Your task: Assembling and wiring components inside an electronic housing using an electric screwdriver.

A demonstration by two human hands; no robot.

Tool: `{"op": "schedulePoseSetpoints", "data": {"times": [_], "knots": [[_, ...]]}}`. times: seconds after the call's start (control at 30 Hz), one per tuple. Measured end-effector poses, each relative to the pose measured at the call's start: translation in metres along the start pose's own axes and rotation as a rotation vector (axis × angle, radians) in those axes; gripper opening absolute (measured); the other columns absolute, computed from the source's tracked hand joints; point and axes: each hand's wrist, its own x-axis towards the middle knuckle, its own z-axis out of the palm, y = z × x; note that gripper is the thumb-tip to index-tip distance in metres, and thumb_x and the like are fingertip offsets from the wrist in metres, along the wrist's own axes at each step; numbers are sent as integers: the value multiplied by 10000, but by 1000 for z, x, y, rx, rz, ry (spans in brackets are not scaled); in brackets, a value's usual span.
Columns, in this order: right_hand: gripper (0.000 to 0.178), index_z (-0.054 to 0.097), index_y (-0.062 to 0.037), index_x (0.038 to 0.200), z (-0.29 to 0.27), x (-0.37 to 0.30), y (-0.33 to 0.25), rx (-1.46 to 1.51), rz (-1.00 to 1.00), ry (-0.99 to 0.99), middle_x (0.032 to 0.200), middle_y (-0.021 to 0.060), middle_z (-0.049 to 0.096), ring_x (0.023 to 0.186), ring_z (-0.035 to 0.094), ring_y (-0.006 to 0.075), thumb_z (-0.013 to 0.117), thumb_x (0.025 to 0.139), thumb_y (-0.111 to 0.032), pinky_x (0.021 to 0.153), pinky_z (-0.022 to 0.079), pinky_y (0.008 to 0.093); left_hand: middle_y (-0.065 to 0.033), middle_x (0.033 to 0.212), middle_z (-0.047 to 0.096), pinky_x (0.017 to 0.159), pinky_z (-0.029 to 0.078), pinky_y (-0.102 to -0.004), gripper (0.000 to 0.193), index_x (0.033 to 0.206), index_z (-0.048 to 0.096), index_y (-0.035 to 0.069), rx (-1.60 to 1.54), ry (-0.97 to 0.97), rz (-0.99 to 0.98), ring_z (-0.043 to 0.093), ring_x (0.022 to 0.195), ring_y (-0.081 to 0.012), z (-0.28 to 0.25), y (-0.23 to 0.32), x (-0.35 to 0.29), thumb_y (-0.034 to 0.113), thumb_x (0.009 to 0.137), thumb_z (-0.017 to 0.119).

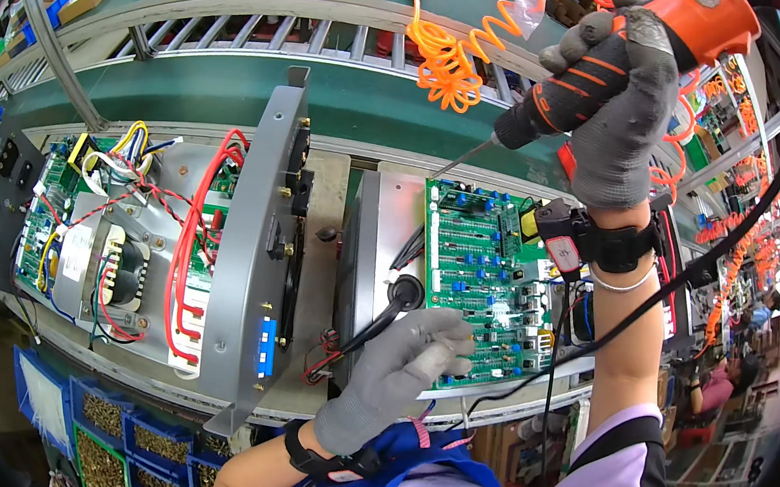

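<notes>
In my gloved right hand, raised at the upper right, is an orange and black power drill. Its long thin bit slants down to the far left corner of a green circuit board. This board, crowded with small parts, lies on a grey metal chassis. At the board's near left edge my gloved left hand is closed, fingers curled over the parts; whatever is in them is hidden. A black cable runs through a round grommet beside that hand.
To the left stands another open chassis with a transformer, red wires and boards. Blue bins of small metal parts sit lower left. Beyond the bench runs a green conveyor; an orange coiled hose hangs over it. A loose black cable crosses my right arm.
</notes>
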Motion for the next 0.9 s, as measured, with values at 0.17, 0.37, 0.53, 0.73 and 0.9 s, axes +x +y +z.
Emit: {"op": "schedulePoseSetpoints", "data": {"times": [0.17, 0.37, 0.53, 0.73, 0.9], "knots": [[397, 463, -50, 1187, 0, -1, -4, 21, 34, -31, 838, 32, 560, 702, 556, 159, 525, 907, -325, 653, 511, 328, -200, 1235, 522, 939, 488, -374, 422, 1323, 396, -36, -38, -9, -16, 566, 1107, -254, -3, -3, 4, 194, 983, 491], [393, 495, -31, 1144, 5, 1, -7, 48, 15, -109, 818, 44, 572, 712, 553, 160, 526, 903, -340, 684, 509, 344, -203, 1226, 528, 933, 494, -373, 386, 1317, 403, -34, -13, -5, -18, 570, 1103, -258, 2, 0, 3, 150, 983, 467], [345, 461, -40, 1106, 20, 13, 7, 104, 63, 109, 732, 25, 507, 562, 533, 126, 564, 907, -301, 504, 509, 289, -206, 1211, 543, 915, 506, -372, 363, 1301, 415, -41, 10, -5, 50, 592, 1068, -260, -2, -6, 3, 87, 964, 461], [235, 528, -73, 894, 30, 25, 41, 48, 156, -45, 753, 69, 551, 649, 557, 153, 506, 903, -308, 511, 497, 327, -180, 1118, 608, 887, 518, -357, 299, 1215, 508, -37, 171, 82, 12, 629, 978, -217, -18, 24, -60, 36, 927, 477], [329, 626, -69, 969, -106, 86, 86, 217, 290, -254, 705, -27, 553, 593, 544, 83, 555, 924, -388, 487, 423, 217, -67, 973, 631, 691, 491, -228, 247, 1141, 579, 7, 283, 284, -114, 596, 805, -103, -40, 24, -116, 118, 921, 571]]}}
